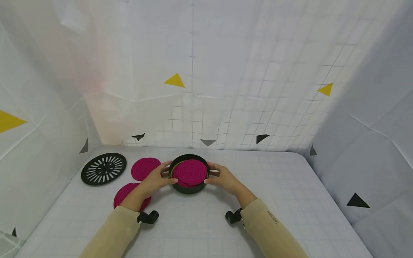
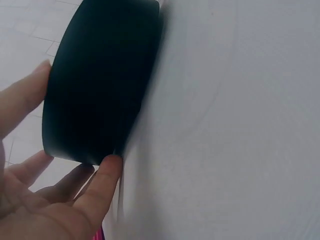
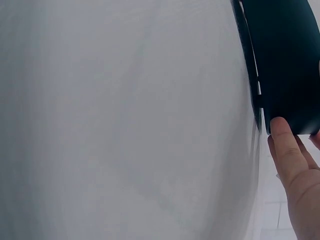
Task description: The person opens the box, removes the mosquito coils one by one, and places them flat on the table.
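Observation:
A round black container [image 1: 189, 190] sits between both hands at the middle of the table in the head view. Inside it lies a magenta spiral disc [image 1: 190, 172], on top, with a thin yellow-green edge showing at its left. My left hand [image 1: 156, 180] grips the container's left side, thumb at the near rim and fingers round the wall. On the opposite side, my right hand [image 1: 227, 179] holds it the same way. Both wrist views show fingertips against the dark outer wall [image 2: 100, 85]. Whether the base touches the table, I cannot tell.
Left of the container lie a magenta spiral disc [image 1: 145, 168] and, partly under my left forearm, another magenta disc [image 1: 127, 195]. Farther left is a flat black slotted disc [image 1: 104, 169]. White sheeting [image 1: 226, 107] closes off the table's back and both sides.

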Available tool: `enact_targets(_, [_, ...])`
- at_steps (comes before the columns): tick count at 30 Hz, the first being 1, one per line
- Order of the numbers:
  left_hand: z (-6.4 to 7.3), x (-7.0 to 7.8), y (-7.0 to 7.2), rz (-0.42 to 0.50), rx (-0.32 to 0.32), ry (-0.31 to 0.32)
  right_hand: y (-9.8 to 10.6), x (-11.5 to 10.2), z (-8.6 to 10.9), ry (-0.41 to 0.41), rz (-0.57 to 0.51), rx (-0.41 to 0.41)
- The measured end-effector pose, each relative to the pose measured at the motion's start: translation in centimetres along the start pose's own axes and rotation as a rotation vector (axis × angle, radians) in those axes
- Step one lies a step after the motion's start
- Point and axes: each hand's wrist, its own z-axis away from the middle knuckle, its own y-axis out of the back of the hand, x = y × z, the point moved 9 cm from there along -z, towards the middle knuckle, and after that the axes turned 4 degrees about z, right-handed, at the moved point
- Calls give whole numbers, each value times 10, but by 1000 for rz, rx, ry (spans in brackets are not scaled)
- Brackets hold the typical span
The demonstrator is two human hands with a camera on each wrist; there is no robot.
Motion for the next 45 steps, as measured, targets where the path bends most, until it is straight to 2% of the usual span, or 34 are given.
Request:
enact_targets(10, [1,0,-1,34,-15,15,-2,-3,2,9,-11,-17])
enact_targets(19, [-2,-4,-1,-12,-2,40,0,1,-1,3,7,-4])
enact_targets(26, [-1,-3,-1,-51,-3,24,1,0,-1,-12,-3,12])
enact_targets(36, [-2,-4,0,-57,-2,25,1,-2,-1,-22,14,4])
enact_targets(45, [-1,-4,0,-57,-9,9,2,-8,0,-23,107,8])
